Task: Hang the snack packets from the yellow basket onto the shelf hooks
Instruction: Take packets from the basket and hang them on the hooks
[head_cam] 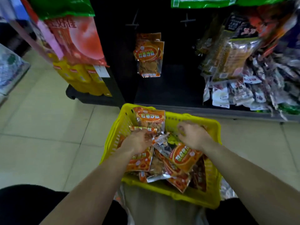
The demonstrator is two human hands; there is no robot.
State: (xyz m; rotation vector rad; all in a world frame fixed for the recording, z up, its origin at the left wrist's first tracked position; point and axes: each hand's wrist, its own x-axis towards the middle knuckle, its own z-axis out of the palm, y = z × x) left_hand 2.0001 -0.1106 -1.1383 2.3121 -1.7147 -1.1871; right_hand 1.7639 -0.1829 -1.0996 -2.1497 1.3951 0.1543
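Fingers apparently among glossy orange snack packets.

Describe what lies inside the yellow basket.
The yellow basket holds a heap of orange snack packets, with both hands reaching in. The basket's floor and any lower packets are hidden.

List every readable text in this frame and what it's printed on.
"红薯沙拉", probably, slightly blurred: front of the hanging orange packets on the shelf hook.
Same style of characters on the packets in the yellow basket, e.g. the upright packet: too blurred to confirm.
Large red bag, upper left: blurred, unreadable.
Dark packets, upper right: unreadable.
White price tag: nothing legible.
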